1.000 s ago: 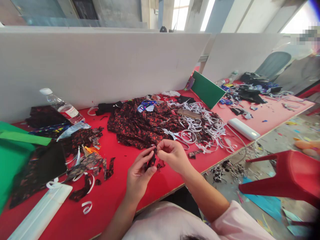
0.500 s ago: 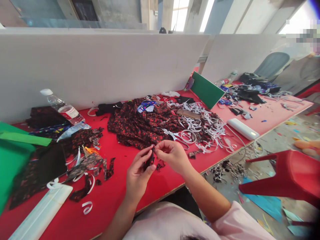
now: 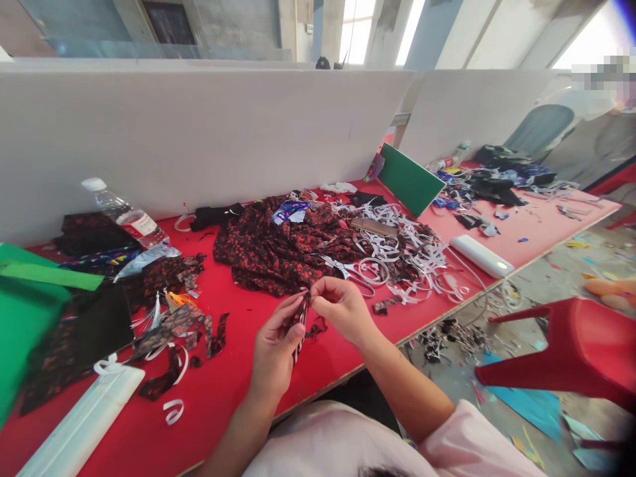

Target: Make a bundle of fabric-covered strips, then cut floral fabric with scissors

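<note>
My left hand [image 3: 276,341] is closed on a small dark fabric piece [image 3: 299,336], thumb pressed against it. A white band now shows along the piece below the thumb. At its upper end, the thumb and fingertips of my right hand [image 3: 340,310] pinch the same piece; the exact grip point is partly hidden. Just beyond my hands lies a pair of scissors [image 3: 342,267] on the edge of a heap of black-and-red floral fabric [image 3: 278,258]. White curled strips [image 3: 422,258] pile up to the right of it.
The red table [image 3: 228,377] carries a water bottle [image 3: 132,218], floral scraps [image 3: 173,324] and a white bar-shaped case [image 3: 84,424] on the left. A green board [image 3: 411,179] leans at the back, with another white case [image 3: 481,256] nearer. A red stool [image 3: 571,351] stands right.
The fabric piece has turned in my left hand, so its white band and lower end now show below the thumb. Both hands stay in nearly the same place.
</note>
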Demonstrator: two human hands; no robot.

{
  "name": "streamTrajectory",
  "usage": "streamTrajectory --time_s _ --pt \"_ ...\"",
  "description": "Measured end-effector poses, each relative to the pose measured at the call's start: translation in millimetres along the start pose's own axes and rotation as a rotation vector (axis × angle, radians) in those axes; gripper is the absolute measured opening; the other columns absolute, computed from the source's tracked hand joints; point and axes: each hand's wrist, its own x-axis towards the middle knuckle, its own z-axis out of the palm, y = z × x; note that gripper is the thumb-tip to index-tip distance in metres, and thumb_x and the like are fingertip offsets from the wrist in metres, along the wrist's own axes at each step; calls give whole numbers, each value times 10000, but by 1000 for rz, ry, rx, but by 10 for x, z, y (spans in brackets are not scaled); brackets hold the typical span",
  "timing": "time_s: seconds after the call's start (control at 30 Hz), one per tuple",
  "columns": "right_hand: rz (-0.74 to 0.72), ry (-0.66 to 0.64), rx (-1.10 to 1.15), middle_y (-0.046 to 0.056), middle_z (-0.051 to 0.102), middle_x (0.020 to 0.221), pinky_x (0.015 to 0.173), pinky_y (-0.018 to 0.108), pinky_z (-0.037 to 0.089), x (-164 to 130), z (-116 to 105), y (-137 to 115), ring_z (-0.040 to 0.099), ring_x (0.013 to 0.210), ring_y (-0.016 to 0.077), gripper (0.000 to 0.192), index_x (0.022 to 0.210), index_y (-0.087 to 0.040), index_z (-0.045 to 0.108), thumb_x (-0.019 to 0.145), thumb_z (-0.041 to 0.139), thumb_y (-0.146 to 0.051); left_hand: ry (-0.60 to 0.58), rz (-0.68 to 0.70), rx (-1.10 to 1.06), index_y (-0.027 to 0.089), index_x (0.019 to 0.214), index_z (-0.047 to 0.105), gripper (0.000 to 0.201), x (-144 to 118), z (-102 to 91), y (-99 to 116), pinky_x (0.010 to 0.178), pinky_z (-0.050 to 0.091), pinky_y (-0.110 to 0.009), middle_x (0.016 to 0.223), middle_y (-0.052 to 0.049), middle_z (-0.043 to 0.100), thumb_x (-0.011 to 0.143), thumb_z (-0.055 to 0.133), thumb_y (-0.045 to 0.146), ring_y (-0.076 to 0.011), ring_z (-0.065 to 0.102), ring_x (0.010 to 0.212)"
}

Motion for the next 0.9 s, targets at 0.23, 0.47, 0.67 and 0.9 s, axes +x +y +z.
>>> streamTrajectory --time_s 0.23,0.47,0.67,0.9 --pt "7 22 -39 -54 453 545 448 178 299 -5 -5 13 388 473 63 79 629 -162 503 663 535 -225 42 -186 -224 228 989 681 300 -5 57 52 624 539 -213 1068 -55 676 698 700 299 -179 654 867" --pt "-32 32 -77 -41 481 576 509 185 334 27 -14 73 418 537 77 50 627 -154 516 659 525 -191 50 -222 -282 216 976 678 277 -12 74 41 591 548 -215 949 -48 712 711 689 297 -148 674 702" --pt "-31 26 -56 -45 469 577 524 189 323 35 -18 128 407 544 74 65 617 -154 510 664 532 -194 95 -155 -220 227 962 684 280 -6 61 -17 804 530 -286 1095 -54 669 690 708 287 -219 612 1018" --pt "90 -88 129 -42 510 606 506 182 322 3 -45 115 425 533 64 129 691 -149 553 702 595 -271 71 -58 -173 233 984 678 295 0 29 -25 912 468 -305 1112 -54 661 695 704 284 -210 584 1067"
